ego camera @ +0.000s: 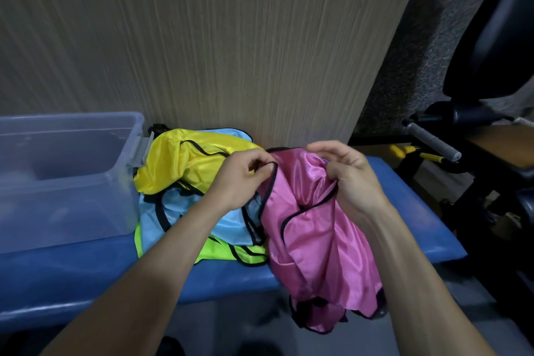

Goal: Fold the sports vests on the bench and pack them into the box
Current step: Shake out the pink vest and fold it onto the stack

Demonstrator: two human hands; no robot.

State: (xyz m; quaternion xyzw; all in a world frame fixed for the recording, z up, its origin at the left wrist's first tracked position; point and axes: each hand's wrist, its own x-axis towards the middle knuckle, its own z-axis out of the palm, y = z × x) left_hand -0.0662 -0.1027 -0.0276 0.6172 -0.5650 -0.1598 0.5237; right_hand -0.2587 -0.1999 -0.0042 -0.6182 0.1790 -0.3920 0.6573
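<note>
You have the pink vest (312, 237) up off the pile and gathered between both hands, which suits a first step: find the black-piped edges before you try any fold. Your left hand (239, 179) pinches the piping at one opening between thumb and curled fingers, so that edge stands up in a loop you can follow round. Your right hand (352, 176) grips a bunch of the cloth lower in the palm, while its thumb and forefinger hover curled above the fabric; whether they hold a strip of it I cannot tell, since the knuckles hide the tips. The vest's lower part hangs over the near edge of the blue bench (86, 274), so it carries its own weight and should fall straight once you spread your hands. The other vests lie heaped just beside it: the yellow vest (185, 162) on top at the back, the light blue vest (179, 211) under it, the lime green vest (219, 251) at the bottom, all still crumpled. The clear box (72, 179) stands on the bench to your left, touching the heap, lid off and, as far as its cloudy walls show, with no vest inside. Judging by that, the packing has not begun, and this slippery fabric will likely want a firm, flat press on each fold.
</note>
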